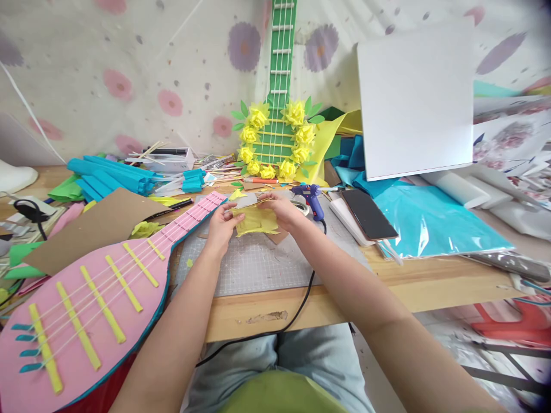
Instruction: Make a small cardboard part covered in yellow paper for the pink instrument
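Over the grey cutting mat (241,269) I hold a piece of yellow paper (257,221) with a brown, cardboard-like top edge. My left hand (224,226) is closed on its left side, thumb on the front. My right hand (278,209) grips its upper right edge, fingers partly hidden behind. A bit of brown cardboard (279,236) lies on the mat below the paper. Just right of my right hand are a roll of tape (301,207), partly covered, and a blue hot glue gun (310,199) whose black cord runs off the table's front edge.
A pink paper lute (94,287) fills the left front. At the back stands a green one (275,135) ringed with yellow paper flowers. A phone (368,213), blue paper in plastic (439,221) and a white board (415,106) are at right. Brown cardboard (94,226) lies left.
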Tool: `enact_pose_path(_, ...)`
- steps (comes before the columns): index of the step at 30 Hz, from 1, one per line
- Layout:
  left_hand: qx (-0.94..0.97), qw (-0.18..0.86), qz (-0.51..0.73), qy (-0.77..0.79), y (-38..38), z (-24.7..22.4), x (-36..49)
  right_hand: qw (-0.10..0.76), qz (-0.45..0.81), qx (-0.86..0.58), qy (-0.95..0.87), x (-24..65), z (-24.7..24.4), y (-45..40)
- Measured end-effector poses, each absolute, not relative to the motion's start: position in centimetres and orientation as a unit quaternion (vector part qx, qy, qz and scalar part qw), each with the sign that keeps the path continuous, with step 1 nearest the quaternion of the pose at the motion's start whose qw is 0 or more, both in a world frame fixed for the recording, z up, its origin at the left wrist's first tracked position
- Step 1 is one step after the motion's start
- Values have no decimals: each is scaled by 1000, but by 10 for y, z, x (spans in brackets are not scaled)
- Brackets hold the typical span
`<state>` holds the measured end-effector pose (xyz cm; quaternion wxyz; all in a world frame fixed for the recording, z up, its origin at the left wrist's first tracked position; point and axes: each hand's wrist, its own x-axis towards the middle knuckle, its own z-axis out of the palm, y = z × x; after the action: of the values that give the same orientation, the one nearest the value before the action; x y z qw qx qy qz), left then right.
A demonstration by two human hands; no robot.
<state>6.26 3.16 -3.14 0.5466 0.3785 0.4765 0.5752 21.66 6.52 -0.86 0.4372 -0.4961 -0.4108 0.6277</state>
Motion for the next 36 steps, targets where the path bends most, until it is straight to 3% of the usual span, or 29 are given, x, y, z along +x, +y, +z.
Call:
enact_pose_path(7,431,497,605,448,34,-31,60,418,681,-493,-344,218,5,60)
enact_pose_path(16,543,444,628,338,32,-25,51,424,629,-410,-507,225,9,55)
enact_pose_path(20,632,345,612,327,30,-25,51,453,465,-444,-617,228,6,55)
enact_pose_path(24,717,143,583,356,21,-22,59,513,279,-533,-612,233,-2,54)
enact_pose_path(29,754,-35,545,366,11,-21,66,500,307,-515,-625,240,-16,49)
enact_pose_path(36,768,-86,520,363,12,-23,69,555,449,-437,-547,225,-28,51)
